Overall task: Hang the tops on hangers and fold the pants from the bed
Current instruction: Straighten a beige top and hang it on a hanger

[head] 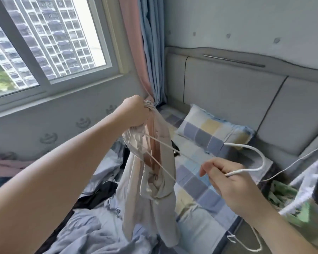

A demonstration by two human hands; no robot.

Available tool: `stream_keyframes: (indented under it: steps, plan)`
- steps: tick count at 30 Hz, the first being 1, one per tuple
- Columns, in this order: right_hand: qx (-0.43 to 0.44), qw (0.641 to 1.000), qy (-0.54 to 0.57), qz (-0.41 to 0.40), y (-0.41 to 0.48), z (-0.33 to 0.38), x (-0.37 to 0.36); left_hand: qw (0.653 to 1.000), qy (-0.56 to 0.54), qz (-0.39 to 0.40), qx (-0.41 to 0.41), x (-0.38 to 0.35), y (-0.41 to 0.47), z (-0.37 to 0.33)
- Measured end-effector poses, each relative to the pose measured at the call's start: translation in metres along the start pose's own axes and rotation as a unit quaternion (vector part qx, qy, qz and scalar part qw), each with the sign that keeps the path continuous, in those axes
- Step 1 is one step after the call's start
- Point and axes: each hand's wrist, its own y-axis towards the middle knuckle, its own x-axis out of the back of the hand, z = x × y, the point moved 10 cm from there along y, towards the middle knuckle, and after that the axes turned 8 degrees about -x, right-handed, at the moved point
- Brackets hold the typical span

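Beige top (pixel 151 198) hangs from left hand (pixel 134 114) grip, hanger (pixel 250 169) in right hand (pixel 233 184).

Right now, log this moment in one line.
left hand grips pale beige fabric top; right hand holds white wire hanger; hanger partly inside top

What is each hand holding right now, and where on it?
The left hand grips the beige top at its bunched upper edge; the right hand pinches the white hanger below its hook.
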Motion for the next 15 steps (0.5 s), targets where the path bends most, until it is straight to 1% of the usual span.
stream_keyframes:
  steps: [3,4,8,12,15]
  plan:
    - [-0.009,1.0,-0.011,0.015,-0.004,-0.012,-0.012,1.0,-0.001,0.006,0.007,-0.012,-0.012,0.015]
    - [-0.007,1.0,-0.016,0.022,-0.006,-0.013,-0.015,1.0,0.001,0.011,0.022,-0.02,-0.018,0.027]
    - [-0.021,0.998,-0.025,0.047,-0.013,-0.024,-0.028,0.999,-0.024,0.025,0.041,-0.033,-0.039,0.045]
    - [-0.017,0.998,-0.035,0.051,-0.023,-0.031,-0.037,0.999,-0.034,0.017,0.034,-0.042,-0.05,0.053]
    - [-0.031,0.999,-0.029,0.034,-0.027,-0.042,-0.035,0.999,-0.038,0.017,0.034,-0.051,-0.056,0.057]
